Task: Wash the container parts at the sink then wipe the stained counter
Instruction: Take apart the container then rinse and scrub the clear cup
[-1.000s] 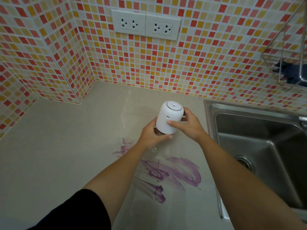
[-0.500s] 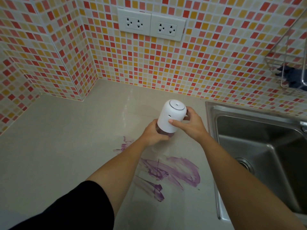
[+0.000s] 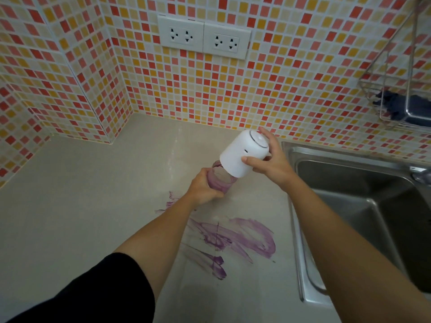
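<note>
left hand (image 3: 205,190) grasps a clear jar (image 3: 220,181) filmed with purple, mouth open, above the beige counter (image 3: 93,194); right hand (image 3: 272,164) clasps the smooth white domed top (image 3: 238,155), tilted at the jar's two o'clock, its rim over the mouth; purple smear (image 3: 245,236) at six o'clock; steel sink (image 3: 349,183) at three o'clock

sink (image 3: 326,153) & rack (image 3: 418,114) cut off rt edge.

Red, orange and cream mosaic-tiled walls (image 3: 291,89), twin white sockets (image 3: 204,39) high up, a wire rack (image 3: 369,101) at right.
</note>
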A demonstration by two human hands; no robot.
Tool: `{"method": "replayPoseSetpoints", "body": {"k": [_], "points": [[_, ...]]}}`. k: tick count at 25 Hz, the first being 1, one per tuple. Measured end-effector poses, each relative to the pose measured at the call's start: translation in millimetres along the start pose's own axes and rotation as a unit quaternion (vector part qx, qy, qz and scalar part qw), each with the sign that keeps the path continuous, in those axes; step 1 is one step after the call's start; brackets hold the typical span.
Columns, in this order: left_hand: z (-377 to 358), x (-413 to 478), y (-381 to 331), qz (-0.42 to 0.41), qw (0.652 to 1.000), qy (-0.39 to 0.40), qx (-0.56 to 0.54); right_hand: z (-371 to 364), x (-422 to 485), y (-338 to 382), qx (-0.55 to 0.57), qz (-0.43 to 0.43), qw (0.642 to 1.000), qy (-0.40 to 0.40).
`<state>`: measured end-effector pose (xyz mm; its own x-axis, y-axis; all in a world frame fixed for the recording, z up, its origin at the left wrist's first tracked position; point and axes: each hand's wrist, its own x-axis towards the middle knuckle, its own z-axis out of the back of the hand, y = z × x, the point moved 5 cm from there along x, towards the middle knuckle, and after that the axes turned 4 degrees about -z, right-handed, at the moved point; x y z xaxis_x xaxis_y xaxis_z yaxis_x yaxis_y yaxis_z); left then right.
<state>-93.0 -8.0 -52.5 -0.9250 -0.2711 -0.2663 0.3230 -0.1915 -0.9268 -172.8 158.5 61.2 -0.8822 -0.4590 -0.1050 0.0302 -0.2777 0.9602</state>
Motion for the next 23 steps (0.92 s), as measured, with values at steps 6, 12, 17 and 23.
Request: {"method": "replayPoseSetpoints", "body": {"k": [6,12,17,23], "points": [[27.1,-2.2,5.2,0.010,0.998,-0.056,-0.032,7.9,-15.6,-64.5,0.068,-0.105,0.989,-0.082],[36.8,1.6,8.0,0.005,0.995,-0.071,-0.063,-15.4,-29.9,-110.7,0.119,-0.153,0.975,-0.107],[36.9,2.4,-4.7,-0.012,0.995,-0.067,-0.078,-22.8,-24.4,-119.6,0.062,-0.139,0.980,-0.127],[38.6,2.5,-19.0,-0.030,0.995,-0.067,-0.060,-25.7,-6.1,-116.8,-0.050,-0.084,0.992,-0.081]]}}
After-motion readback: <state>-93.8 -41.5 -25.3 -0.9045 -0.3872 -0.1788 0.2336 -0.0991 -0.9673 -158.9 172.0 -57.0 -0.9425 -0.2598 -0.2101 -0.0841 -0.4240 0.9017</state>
